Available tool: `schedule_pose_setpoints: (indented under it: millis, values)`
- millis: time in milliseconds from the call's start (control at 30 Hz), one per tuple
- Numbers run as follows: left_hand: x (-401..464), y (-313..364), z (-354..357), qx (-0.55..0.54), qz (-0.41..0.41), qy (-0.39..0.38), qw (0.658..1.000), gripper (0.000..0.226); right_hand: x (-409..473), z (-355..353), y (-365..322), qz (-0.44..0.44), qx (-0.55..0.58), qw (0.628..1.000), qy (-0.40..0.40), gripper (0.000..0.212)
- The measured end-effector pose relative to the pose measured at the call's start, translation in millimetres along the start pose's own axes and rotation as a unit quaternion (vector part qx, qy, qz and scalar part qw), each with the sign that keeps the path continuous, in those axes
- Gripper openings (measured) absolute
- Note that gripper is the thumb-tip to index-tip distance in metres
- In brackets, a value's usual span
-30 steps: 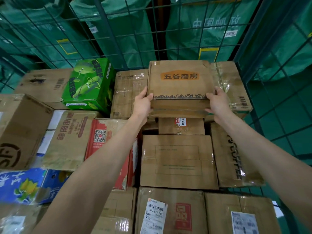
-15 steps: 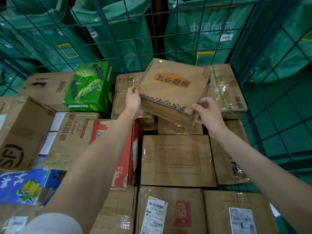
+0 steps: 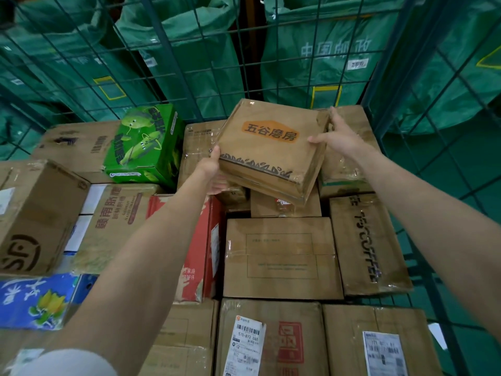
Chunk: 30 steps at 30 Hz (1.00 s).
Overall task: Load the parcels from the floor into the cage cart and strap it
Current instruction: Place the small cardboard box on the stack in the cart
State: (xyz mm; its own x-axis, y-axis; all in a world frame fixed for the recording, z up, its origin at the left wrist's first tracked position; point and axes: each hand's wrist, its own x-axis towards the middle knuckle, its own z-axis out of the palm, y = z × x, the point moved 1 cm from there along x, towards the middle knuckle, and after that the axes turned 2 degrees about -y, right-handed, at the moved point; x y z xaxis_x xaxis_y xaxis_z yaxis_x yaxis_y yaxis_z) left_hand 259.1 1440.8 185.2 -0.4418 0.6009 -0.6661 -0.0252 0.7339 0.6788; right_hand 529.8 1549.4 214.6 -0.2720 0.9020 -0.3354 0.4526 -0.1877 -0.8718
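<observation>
My left hand [image 3: 210,172] grips the near-left corner of a flat brown cardboard box with an orange label of dark characters [image 3: 268,147], thumb on top, fingers curled beneath. My right hand [image 3: 336,137] pinches its far-right corner, thumb on the lid. The box is tilted, raised above the stacked cardboard parcels [image 3: 282,256] inside the green wire cage cart [image 3: 298,77]. At ten o'clock sits a bright green printed carton [image 3: 143,145].

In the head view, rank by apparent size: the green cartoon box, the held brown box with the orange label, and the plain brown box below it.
1. plain brown box
2. held brown box
3. green cartoon box
The first two look close in size; the plain one lies nearer the camera.
</observation>
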Motion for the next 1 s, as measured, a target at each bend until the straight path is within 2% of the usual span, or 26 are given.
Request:
schedule_pose_setpoints:
  millis: [167, 333, 400, 500, 633, 700, 833, 900, 1000]
  values:
    - [-3, 1, 11, -0.115, 0.028, -0.013, 0.993, 0.054, -5, 0, 15, 0.012, 0.016, 0.998, 0.051, 0.074]
    - [-7, 8, 30, -0.196, 0.072, -0.081, 0.975, 0.028, -19, 16, 25, 0.017, 0.105, 0.992, 0.061, 0.049]
    - [-5, 9, 30, -0.128, 0.065, -0.11, 0.984, 0.029, -26, 23, 31, 0.016, 0.116, 0.991, 0.071, 0.039]
    - [-11, 3, 28, 0.035, 0.0, -0.139, 0.99, 0.046, -33, 33, 43, 0.031, 0.107, 0.992, 0.065, 0.03]
    - [-20, 1, 32, 0.021, -0.008, -0.158, 0.987, 0.055, -31, 42, 47, 0.006, 0.098, 0.992, 0.077, 0.034]
    - [-17, 1, 35, 0.011, 0.021, -0.149, 0.989, 0.062, -27, 42, 43, 0.007, 0.107, 0.991, 0.079, 0.037]
    - [-4, 3, 39, -0.051, 0.095, -0.057, 0.992, 0.07, -21, 42, 38, 0.015, 0.124, 0.989, 0.078, 0.025]
    - [-1, 3, 42, -0.082, 0.124, -0.043, 0.988, 0.063, -18, 45, 36, 0.017, 0.132, 0.987, 0.09, 0.024]
    - [-1, -2, 46, -0.049, 0.175, 0.006, 0.983, 0.052, -12, 50, 33, 0.012, 0.121, 0.986, 0.111, 0.024]
